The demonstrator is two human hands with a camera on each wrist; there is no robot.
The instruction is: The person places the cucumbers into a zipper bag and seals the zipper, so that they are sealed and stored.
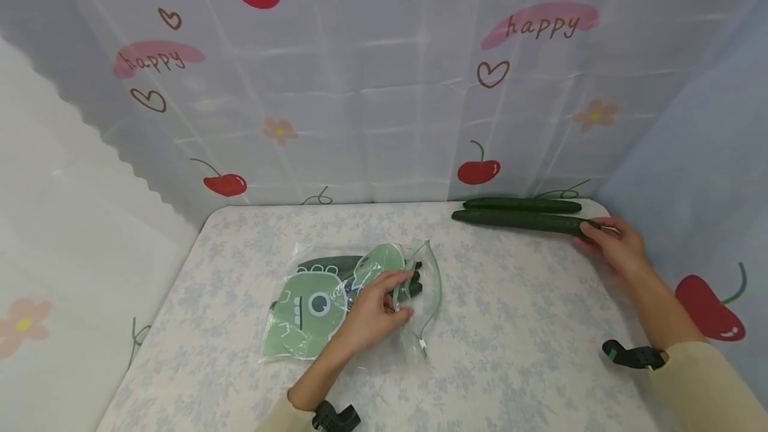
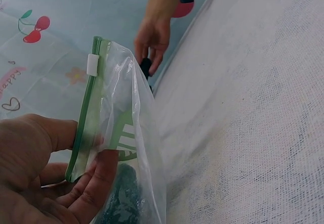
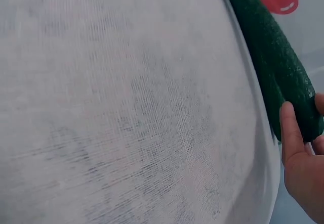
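Observation:
A clear slider zip bag [image 1: 307, 333] with a green dinosaur print lies on the table, left of centre. My left hand [image 1: 369, 312] holds it by the mouth, thumb and fingers on either side of the green zip strip [image 2: 86, 118]. Dark green cucumbers [image 1: 415, 287] are inside, partly hidden by the print and the hand. At the back right, my right hand [image 1: 621, 249] grips the near cucumber [image 1: 516, 219] by its right end. In the right wrist view that cucumber [image 3: 276, 52] sits between thumb and fingers. Another cucumber [image 1: 522, 205] lies just behind it.
A patterned cloth covers the table [image 1: 510, 339]. Behind stands a curtain [image 1: 384, 105] printed with cherries and hearts, close to the table's back edge. The white slider [image 2: 92, 64] is at one end of the bag's strip.

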